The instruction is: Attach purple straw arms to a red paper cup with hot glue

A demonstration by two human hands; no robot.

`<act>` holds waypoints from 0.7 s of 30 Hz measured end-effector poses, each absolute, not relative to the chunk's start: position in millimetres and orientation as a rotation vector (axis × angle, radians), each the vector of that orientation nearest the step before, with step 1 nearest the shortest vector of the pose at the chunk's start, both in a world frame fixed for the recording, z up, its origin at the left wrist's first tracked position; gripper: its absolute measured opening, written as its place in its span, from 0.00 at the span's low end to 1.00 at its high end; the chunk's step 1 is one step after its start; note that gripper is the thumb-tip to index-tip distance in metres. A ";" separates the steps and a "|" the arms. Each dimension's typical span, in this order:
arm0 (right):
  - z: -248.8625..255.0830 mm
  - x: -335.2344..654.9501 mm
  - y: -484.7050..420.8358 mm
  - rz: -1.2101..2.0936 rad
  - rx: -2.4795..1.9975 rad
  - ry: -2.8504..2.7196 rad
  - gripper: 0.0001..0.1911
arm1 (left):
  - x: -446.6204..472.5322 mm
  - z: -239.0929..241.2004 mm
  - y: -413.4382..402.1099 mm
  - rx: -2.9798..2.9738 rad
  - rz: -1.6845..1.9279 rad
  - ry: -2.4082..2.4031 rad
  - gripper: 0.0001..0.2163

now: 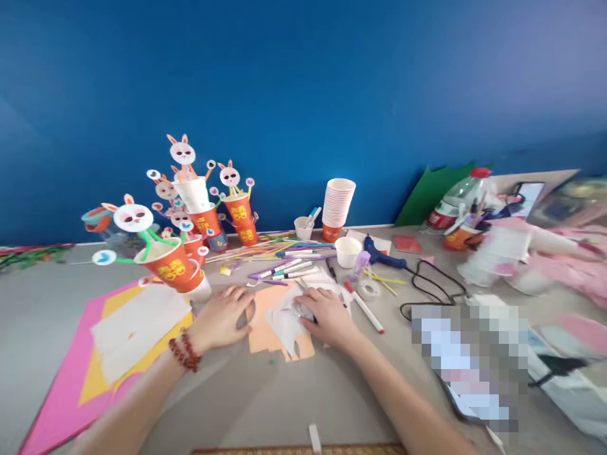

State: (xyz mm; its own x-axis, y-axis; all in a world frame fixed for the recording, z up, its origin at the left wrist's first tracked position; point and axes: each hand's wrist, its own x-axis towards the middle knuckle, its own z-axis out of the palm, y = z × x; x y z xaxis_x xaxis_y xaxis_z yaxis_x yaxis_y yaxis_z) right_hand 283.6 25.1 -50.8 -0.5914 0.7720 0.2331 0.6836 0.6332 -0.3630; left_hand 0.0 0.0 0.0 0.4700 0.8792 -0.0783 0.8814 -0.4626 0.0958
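Note:
My left hand (222, 319) lies flat on the grey table (265, 404), fingers spread, at the left edge of a peach paper sheet (262, 335). My right hand (326, 316) rests on the same sheet over a white cut-out (287, 325); its fingers are curled, and a dark thin tool seems to sit under them, too blurred to name. A red bead bracelet (186, 354) circles my left wrist.
Orange paper-cup rabbits (171, 262) stand at the left back. Pink and yellow sheets (95, 373) lie left. Markers and straws (289, 265), a cup stack (337, 205), a blue glue gun (382, 256), a tape roll (368, 289) and a bottle (458, 202) crowd the back.

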 end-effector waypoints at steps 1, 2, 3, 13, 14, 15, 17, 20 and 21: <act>-51.3 282.4 25.4 0.332 -1.168 -2.482 0.17 | 13.2 -0.1 0.5 2.623 0.031 1.495 0.22; -51.9 281.3 25.8 0.332 -1.177 -2.473 0.15 | 26.3 -0.7 1.1 2.649 0.078 1.446 0.20; -52.6 280.2 26.1 0.331 -1.184 -2.463 0.12 | 38.8 -2.4 2.1 2.668 0.128 1.394 0.18; -59.9 283.7 33.4 0.378 -1.199 -2.290 0.05 | 78.6 -33.2 20.1 2.588 0.380 1.384 0.07; -59.5 285.5 34.1 0.388 -1.202 -2.269 0.06 | 76.3 -33.1 20.2 2.573 0.395 1.392 0.07; -58.7 287.2 34.5 0.399 -1.201 -2.256 0.06 | 74.3 -32.7 19.8 2.560 0.407 1.402 0.07; -56.1 289.3 33.9 0.419 -1.180 -2.256 0.07 | 72.2 -31.9 18.7 2.539 0.427 1.420 0.07; -52.4 288.6 30.8 0.438 -1.126 -2.312 0.12 | 73.6 -32.4 17.9 2.522 0.450 1.425 0.07; -51.9 287.6 29.7 0.440 -1.112 -2.337 0.15 | 74.6 -32.9 18.0 2.522 0.455 1.418 0.07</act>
State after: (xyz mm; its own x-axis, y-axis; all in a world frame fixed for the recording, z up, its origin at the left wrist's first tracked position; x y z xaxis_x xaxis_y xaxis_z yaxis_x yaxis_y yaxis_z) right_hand 287.6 29.7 -51.9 -0.5343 0.7876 0.3069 0.6219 0.6121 -0.4884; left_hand 74.6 18.0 -32.9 0.4889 0.8572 0.1622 0.7915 -0.5140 0.3308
